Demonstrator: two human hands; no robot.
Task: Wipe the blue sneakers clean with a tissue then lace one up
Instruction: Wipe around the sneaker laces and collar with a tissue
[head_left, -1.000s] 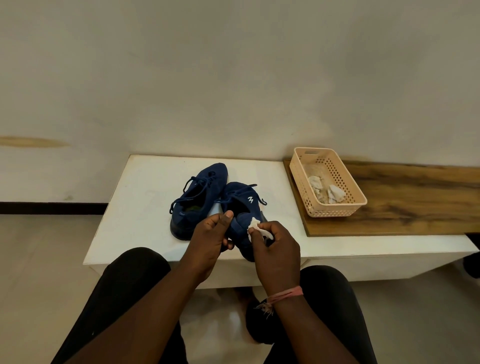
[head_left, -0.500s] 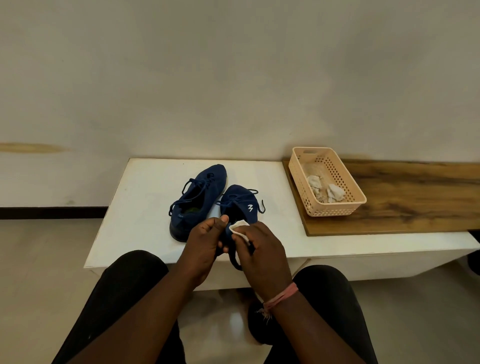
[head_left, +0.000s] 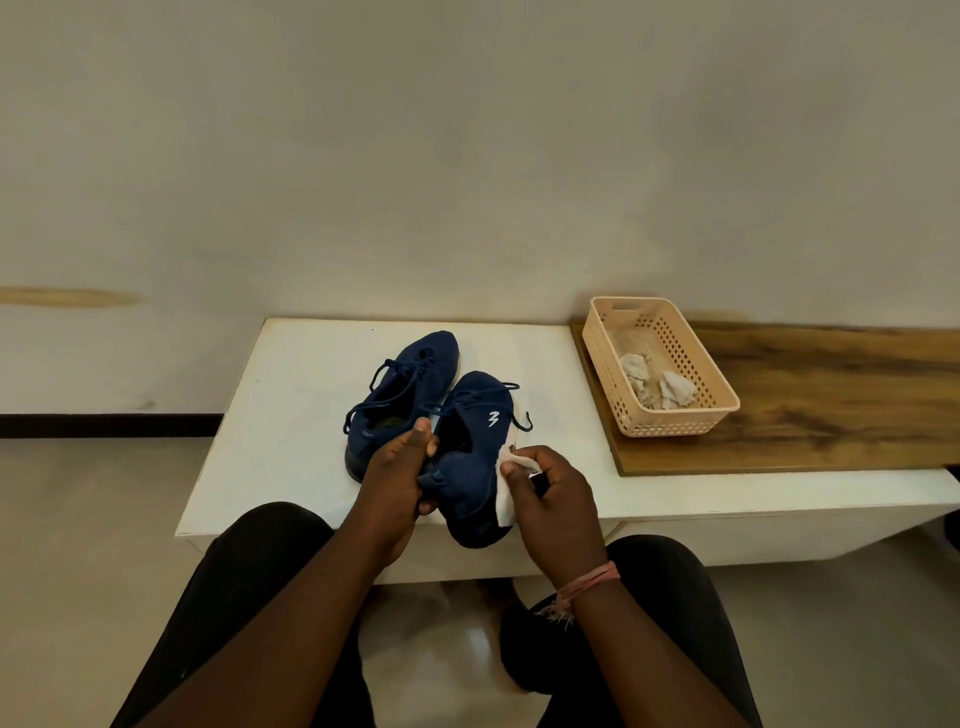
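Two navy blue sneakers lie on a low white table (head_left: 291, 415). The left sneaker (head_left: 400, 395) rests flat with loose laces. The right sneaker (head_left: 475, 457) is tilted with its heel toward me, past the table's front edge. My left hand (head_left: 397, 478) grips that sneaker at the heel and collar, thumb up on the collar. My right hand (head_left: 550, 499) pinches a white tissue (head_left: 506, 488) and presses it against the sneaker's right side near the heel.
A beige perforated basket (head_left: 717, 405) with crumpled used tissues stands on a wooden board (head_left: 831, 405) at the table's right. A pale wall rises right behind the table. My knees in black trousers are below, with the floor on both sides.
The tissue in my right hand went from the heel's right side to its top and back to the right side. The held sneaker has tilted more toward me.
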